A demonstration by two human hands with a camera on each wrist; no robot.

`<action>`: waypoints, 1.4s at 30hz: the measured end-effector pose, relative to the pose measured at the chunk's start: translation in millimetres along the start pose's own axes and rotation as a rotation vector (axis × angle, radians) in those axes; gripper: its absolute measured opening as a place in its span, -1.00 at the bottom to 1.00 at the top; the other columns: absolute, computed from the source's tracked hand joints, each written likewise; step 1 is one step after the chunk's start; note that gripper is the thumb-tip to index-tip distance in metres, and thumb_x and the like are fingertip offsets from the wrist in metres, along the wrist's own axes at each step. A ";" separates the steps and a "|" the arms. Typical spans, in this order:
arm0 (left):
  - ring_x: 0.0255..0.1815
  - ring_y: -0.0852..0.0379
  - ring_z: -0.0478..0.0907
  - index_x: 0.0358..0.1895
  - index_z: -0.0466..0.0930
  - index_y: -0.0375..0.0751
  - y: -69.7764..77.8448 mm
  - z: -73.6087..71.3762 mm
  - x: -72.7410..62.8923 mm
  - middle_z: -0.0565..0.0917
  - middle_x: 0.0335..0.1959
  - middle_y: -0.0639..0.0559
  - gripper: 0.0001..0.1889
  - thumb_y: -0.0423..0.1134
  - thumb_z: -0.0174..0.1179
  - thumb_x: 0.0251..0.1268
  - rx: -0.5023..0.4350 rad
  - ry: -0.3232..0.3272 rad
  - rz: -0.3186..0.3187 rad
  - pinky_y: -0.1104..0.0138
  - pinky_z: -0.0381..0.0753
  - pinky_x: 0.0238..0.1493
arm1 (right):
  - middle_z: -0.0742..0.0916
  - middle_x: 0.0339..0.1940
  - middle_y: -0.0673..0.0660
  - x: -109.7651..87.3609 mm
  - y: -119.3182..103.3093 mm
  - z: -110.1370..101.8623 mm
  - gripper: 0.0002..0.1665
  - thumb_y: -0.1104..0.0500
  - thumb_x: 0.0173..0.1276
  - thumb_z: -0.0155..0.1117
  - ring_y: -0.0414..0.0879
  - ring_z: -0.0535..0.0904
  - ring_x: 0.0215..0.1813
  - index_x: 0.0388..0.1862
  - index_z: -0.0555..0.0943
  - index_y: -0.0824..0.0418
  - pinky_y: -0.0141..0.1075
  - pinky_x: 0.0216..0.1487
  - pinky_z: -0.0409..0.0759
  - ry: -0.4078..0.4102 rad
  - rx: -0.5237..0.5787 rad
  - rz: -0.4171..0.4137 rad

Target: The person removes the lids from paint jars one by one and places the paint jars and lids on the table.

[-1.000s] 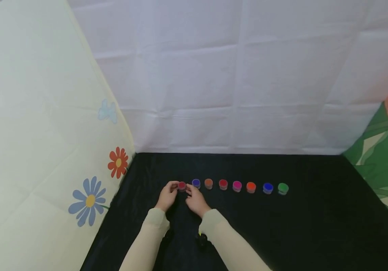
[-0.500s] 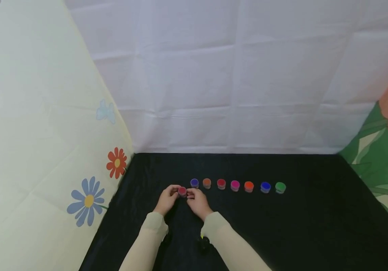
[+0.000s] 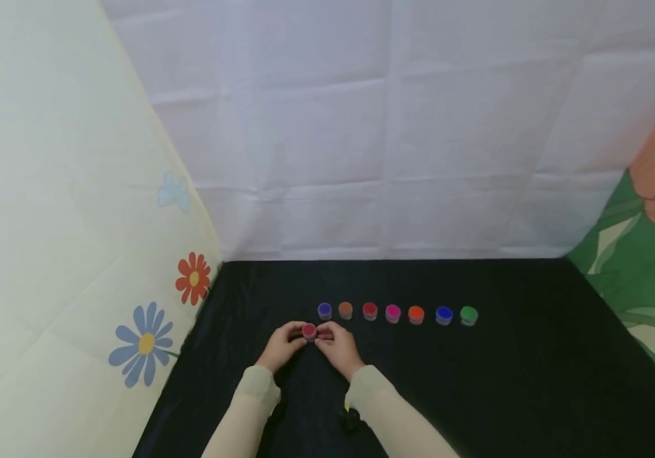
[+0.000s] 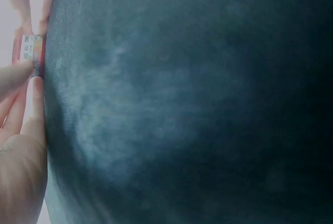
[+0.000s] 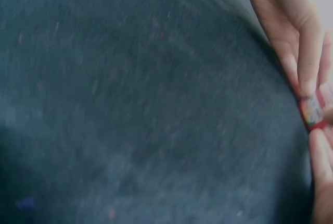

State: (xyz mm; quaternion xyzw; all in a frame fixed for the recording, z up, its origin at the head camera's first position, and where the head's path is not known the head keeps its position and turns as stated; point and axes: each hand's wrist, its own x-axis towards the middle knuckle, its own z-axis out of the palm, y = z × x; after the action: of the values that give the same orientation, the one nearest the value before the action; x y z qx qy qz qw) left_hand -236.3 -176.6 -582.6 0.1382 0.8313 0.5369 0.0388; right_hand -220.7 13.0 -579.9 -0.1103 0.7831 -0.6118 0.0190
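A small round tub with a red lid (image 3: 309, 331) is between my two hands, in front of the left end of a row of similar tubs. My left hand (image 3: 280, 345) pinches it from the left with thumb and fingers. From the right, my right hand (image 3: 339, 348) grips its other side, fingertips at the rim. In the left wrist view the tub's printed label (image 4: 31, 52) shows, with a thumb across part of it. The right wrist view catches the tub (image 5: 312, 112) at its right edge, partly covered by fingers.
Behind the hands a row of lidded tubs runs rightward: purple (image 3: 324, 311), brown-orange (image 3: 345, 310), dark red (image 3: 370, 311), pink (image 3: 393, 313), orange (image 3: 416, 315), blue (image 3: 444, 315) and green (image 3: 468, 315). They stand on a black cloth (image 3: 522, 381). White sheeting (image 3: 362, 159) hangs behind.
Both hands have drawn the red-lidded tub from the row's left end toward the person, keeping hold of it. The head view has shifted slightly; the other tubs keep their order.
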 end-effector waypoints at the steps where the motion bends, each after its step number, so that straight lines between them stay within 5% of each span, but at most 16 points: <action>1: 0.10 -0.21 0.63 0.11 0.59 -0.42 -0.8 -0.2 -0.1 0.69 0.05 -0.29 -0.72 -0.49 0.24 0.37 -0.006 -0.009 -0.006 -0.01 0.57 0.15 | 0.73 -0.03 0.32 -0.6 1.7 -0.1 -0.71 0.37 0.38 0.34 0.18 0.69 0.04 0.05 0.58 0.42 -0.08 0.06 0.66 0.005 0.012 -0.011; 13: 0.12 -0.14 0.63 0.13 0.60 -0.37 -4.1 -2.0 -2.2 0.69 0.06 -0.23 -0.72 -0.38 0.26 0.41 -0.005 -0.021 -0.019 0.06 0.58 0.16 | 0.72 -0.03 0.20 -0.6 5.3 7.8 -0.72 0.20 0.46 0.32 0.06 0.66 0.03 0.08 0.60 0.28 -0.08 0.10 0.63 0.022 0.044 -0.019; 21: 0.03 0.02 0.67 0.11 0.60 -0.38 -18.4 -6.3 -3.0 0.72 0.01 -0.18 -0.64 -0.17 0.28 0.43 -0.003 -0.050 0.106 0.17 0.64 0.06 | 0.71 -0.05 0.18 -1.0 7.3 8.1 -0.71 0.17 0.48 0.30 0.05 0.67 0.00 0.11 0.64 0.26 -0.10 0.07 0.65 0.024 -0.017 -0.071; 30: 0.11 -0.06 0.63 0.11 0.61 -0.27 -7.5 -5.3 -0.4 0.70 0.05 -0.14 -0.73 -0.31 0.28 0.41 -0.031 -0.049 -0.047 0.07 0.57 0.17 | 0.65 -0.03 0.18 0.4 6.3 0.4 -0.60 0.18 0.53 0.23 0.09 0.64 0.04 0.27 0.61 0.27 -0.05 0.13 0.62 -0.047 -0.057 -0.092; 42: 0.15 -0.11 0.60 0.13 0.58 -0.28 -4.1 -4.3 -2.3 0.68 0.08 -0.15 -0.72 -0.30 0.24 0.45 -0.034 -0.066 -0.049 -0.01 0.54 0.20 | 0.69 0.05 0.21 0.8 4.0 1.6 -0.73 0.21 0.51 0.25 0.08 0.65 0.09 0.11 0.56 0.28 -0.05 0.15 0.61 -0.041 0.007 -0.015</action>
State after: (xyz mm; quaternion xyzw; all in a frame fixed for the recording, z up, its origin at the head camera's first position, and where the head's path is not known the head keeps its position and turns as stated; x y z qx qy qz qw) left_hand -235.7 -182.6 -584.7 0.1349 0.8233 0.5452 0.0818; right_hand -221.8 12.2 -584.1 -0.1287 0.7796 -0.6121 0.0310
